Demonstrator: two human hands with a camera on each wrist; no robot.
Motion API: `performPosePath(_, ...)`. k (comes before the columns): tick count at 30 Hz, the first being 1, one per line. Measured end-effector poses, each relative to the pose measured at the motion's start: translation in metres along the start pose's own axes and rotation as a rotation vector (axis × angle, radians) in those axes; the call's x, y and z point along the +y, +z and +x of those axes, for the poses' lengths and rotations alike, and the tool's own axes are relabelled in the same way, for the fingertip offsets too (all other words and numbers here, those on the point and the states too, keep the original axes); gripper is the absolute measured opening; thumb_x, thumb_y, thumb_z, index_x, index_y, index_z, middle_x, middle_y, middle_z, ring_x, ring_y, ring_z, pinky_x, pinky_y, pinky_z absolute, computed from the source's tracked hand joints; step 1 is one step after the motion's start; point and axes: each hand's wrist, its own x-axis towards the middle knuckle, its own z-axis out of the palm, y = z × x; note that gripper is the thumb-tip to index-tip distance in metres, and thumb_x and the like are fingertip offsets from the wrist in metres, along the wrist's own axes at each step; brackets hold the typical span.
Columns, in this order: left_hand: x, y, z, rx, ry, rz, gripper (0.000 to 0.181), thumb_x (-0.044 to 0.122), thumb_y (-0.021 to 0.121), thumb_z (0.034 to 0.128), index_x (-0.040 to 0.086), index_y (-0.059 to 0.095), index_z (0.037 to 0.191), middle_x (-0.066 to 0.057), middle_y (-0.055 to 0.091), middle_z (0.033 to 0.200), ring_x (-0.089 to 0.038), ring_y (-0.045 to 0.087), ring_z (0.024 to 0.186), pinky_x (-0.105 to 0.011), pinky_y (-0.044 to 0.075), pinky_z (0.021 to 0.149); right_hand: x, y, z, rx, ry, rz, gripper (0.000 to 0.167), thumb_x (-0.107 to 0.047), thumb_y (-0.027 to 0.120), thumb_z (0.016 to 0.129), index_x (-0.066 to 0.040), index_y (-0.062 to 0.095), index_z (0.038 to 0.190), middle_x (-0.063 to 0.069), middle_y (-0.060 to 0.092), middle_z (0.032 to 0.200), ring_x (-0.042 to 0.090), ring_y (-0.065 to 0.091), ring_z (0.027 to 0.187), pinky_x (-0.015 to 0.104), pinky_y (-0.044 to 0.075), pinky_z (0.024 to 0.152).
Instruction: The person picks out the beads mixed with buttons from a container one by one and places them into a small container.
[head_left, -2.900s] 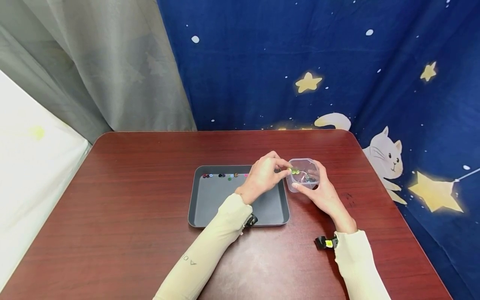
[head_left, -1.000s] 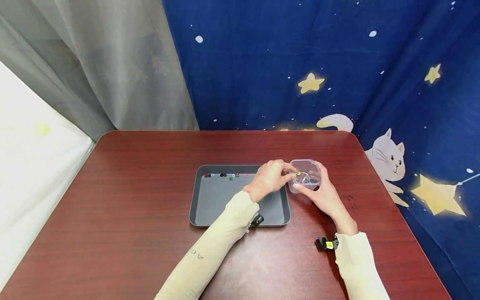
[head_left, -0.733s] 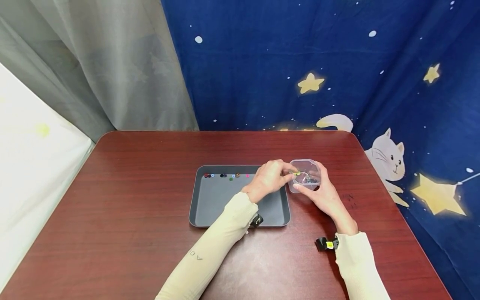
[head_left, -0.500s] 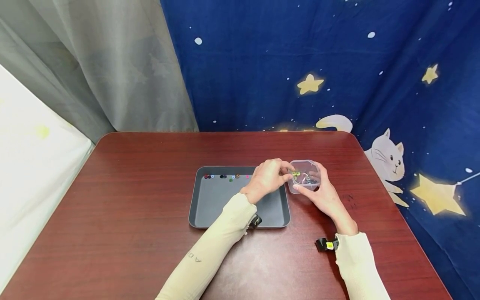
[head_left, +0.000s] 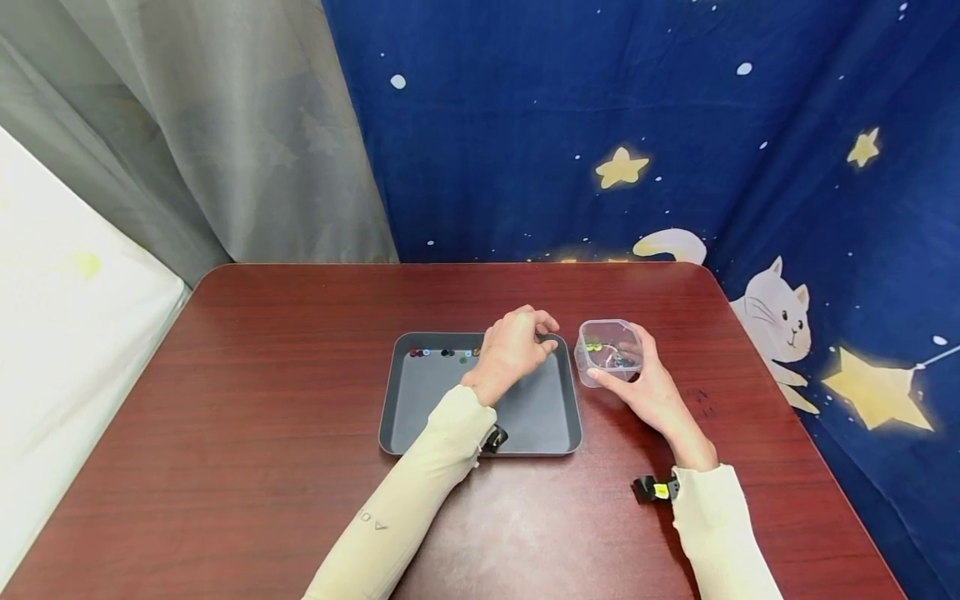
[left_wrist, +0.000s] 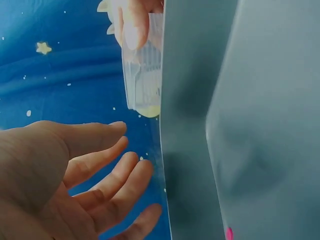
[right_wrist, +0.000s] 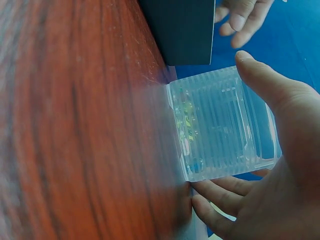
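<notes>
My left hand (head_left: 512, 350) hovers over the right back part of a grey tray (head_left: 420, 408). In the left wrist view its thumb and loosely bent fingers stand apart with nothing between them. My right hand (head_left: 652, 387) grips a clear plastic container (right_wrist: 215, 125) from its right side, thumb on the near wall. Inside lie yellow-green small round pieces (head_left: 594, 347) and darker ones (head_left: 622, 361). Several small coloured round pieces (head_left: 447, 352), like buttons, lie along the tray's back edge. A pink piece (left_wrist: 229, 233) shows in the left wrist view; my left hand hides it from the head view.
Both tray and container stand on a reddish-brown wooden table (head_left: 262, 375), the container just right of the tray. Behind the table hang a blue starry curtain (head_left: 525, 150) and a grey curtain (head_left: 225, 150). A white cloth (head_left: 67, 333) is at the left.
My left hand has drawn back from inside the container's rim, moving left over the tray. The yellow-green pieces stay in the container. My right hand keeps its grip.
</notes>
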Motion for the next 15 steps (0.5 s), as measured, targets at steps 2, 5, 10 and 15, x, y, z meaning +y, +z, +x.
performPosePath(2,-0.004,-0.001,-0.001,-0.01,-0.014,0.008,0.021,0.026,0.079,0.0933,0.027,0.078,0.114,0.007,0.072,0.109,-0.016,0.072,0.099,-0.038,0.058,0.084,0.0,0.0,0.0,-0.004,0.004,-0.001,0.102,-0.044,0.08,0.091,-0.027,0.012,0.164,0.022,0.04,0.159,0.039,0.04,0.149,0.068,0.033,0.119)
performPosePath(5,-0.01,-0.003,-0.002,-0.013,-0.023,0.018,0.02,0.025,0.079,0.0934,0.025,0.079,0.113,0.005,0.072,0.11,-0.016,0.071,0.101,-0.039,0.058,0.086,0.0,0.0,0.0,-0.01,0.014,-0.003,0.102,-0.046,0.08,0.09,-0.028,0.011,0.164,0.02,0.038,0.161,0.039,0.039,0.15,0.069,0.032,0.12)
performPosePath(10,-0.019,-0.006,-0.005,0.005,-0.026,0.026,0.019,0.023,0.08,0.0929,0.022,0.079,0.112,0.002,0.072,0.108,-0.015,0.07,0.101,-0.037,0.058,0.088,0.0,0.0,0.001,-0.013,0.011,-0.005,0.103,-0.048,0.08,0.09,-0.027,0.011,0.164,0.02,0.037,0.161,0.04,0.039,0.149,0.069,0.033,0.119)
performPosePath(15,-0.025,-0.01,-0.007,0.019,-0.028,0.039,0.017,0.023,0.08,0.0924,0.022,0.08,0.109,0.002,0.072,0.107,-0.016,0.069,0.101,-0.037,0.058,0.088,0.0,0.0,0.001,-0.006,-0.007,-0.005,0.103,-0.046,0.08,0.09,-0.026,0.012,0.164,0.021,0.038,0.16,0.04,0.04,0.148,0.069,0.034,0.118)
